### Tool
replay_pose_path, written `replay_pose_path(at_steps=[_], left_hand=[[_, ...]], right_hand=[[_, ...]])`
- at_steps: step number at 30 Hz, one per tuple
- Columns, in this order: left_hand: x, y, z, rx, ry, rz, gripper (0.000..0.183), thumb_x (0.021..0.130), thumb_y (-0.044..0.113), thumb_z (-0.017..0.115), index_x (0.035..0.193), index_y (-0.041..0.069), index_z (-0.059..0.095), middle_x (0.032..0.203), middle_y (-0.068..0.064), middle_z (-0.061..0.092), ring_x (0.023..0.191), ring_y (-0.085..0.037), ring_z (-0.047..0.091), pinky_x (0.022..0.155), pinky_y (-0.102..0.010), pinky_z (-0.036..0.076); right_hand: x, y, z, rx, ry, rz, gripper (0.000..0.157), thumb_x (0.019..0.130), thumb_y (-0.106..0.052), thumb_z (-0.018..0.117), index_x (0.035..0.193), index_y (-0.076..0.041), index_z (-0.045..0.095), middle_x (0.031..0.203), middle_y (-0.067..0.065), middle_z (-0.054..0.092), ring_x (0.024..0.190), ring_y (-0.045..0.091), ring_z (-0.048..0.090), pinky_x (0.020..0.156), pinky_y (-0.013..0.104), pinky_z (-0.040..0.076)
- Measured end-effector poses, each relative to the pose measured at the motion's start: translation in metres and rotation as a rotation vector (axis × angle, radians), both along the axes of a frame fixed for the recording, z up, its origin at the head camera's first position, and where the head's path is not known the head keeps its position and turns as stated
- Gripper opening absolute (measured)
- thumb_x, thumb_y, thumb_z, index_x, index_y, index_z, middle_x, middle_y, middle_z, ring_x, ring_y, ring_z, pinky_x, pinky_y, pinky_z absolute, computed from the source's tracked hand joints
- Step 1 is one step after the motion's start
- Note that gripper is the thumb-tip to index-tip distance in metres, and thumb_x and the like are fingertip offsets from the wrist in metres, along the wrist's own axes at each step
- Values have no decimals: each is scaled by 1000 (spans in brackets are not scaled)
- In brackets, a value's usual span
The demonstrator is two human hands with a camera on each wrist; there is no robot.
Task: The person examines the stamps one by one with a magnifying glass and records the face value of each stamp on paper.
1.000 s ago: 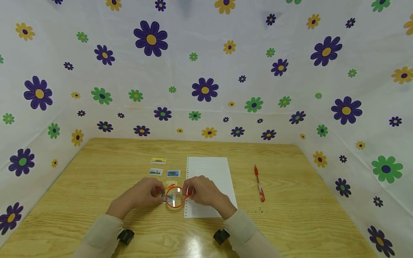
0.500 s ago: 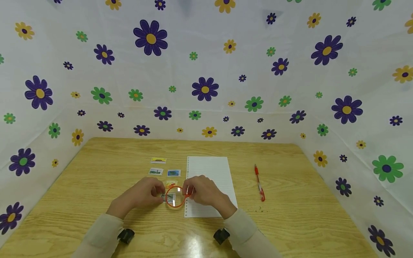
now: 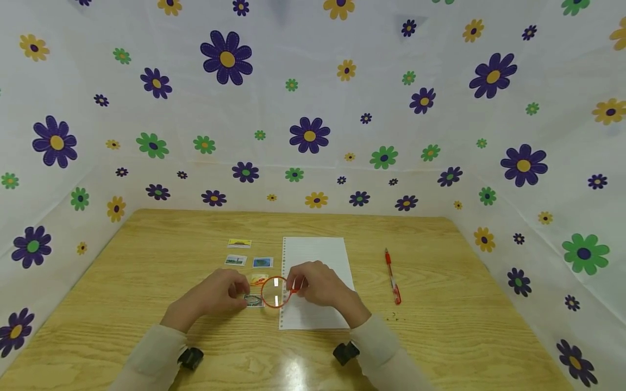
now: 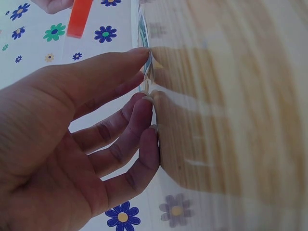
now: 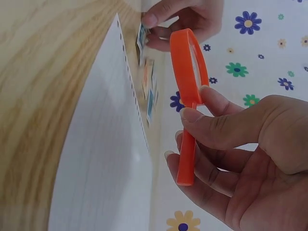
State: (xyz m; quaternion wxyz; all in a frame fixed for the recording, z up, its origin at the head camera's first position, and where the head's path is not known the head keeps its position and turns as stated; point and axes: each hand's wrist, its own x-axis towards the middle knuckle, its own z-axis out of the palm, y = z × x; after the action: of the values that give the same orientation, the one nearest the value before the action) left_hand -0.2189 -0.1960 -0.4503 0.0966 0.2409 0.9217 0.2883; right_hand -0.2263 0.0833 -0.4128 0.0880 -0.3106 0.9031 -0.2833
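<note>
My right hand (image 3: 320,283) pinches the handle of an orange-red magnifying glass (image 5: 186,159) between thumb and fingers. Its round lens frame hovers above the table, over the left edge of a lined sheet of paper (image 3: 318,312). My left hand (image 3: 220,290) pinches the left edge of a stamp (image 3: 254,300) with a grey-green picture. Thumb and fingertips meet at that edge in the left wrist view, where the stamp (image 4: 143,31) shows almost edge-on. Just beyond it lies an orange-and-yellow stamp (image 3: 258,279), close to the lens frame.
Farther back lie a blue stamp (image 3: 263,263), a pale green stamp (image 3: 236,260) and a yellow stamp (image 3: 239,244). A red pen (image 3: 393,277) lies right of the paper, with small dark crumbs (image 3: 393,316) near it. Flower-patterned cloth (image 3: 313,98) encloses the wooden table (image 3: 161,244).
My right hand has moved the magnifying glass right and slightly away from me, off the grey-green stamp. My left hand has stayed at the stamp's edge.
</note>
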Motion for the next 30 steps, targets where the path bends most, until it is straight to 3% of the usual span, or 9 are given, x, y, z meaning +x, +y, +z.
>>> replay_pose_path(at_steps=[11, 30], left_hand=[[0, 0, -2, 14, 13, -5, 13, 85, 18, 83, 93, 14, 74, 88, 2, 67, 77, -10, 56, 68, -23, 48], [1, 1, 0, 28, 8, -2, 13, 86, 18, 83, 94, 15, 74, 90, 1, 68, 78, -11, 56, 69, -23, 49]], right_hand=[[-6, 28, 5, -28, 38, -24, 25, 82, 16, 69, 90, -7, 73, 84, 5, 72, 79, 18, 64, 70, 27, 53], [-12, 82, 12, 1, 81, -149, 24, 82, 15, 72, 89, -9, 72, 83, 5, 70, 75, 14, 56, 68, 22, 47]])
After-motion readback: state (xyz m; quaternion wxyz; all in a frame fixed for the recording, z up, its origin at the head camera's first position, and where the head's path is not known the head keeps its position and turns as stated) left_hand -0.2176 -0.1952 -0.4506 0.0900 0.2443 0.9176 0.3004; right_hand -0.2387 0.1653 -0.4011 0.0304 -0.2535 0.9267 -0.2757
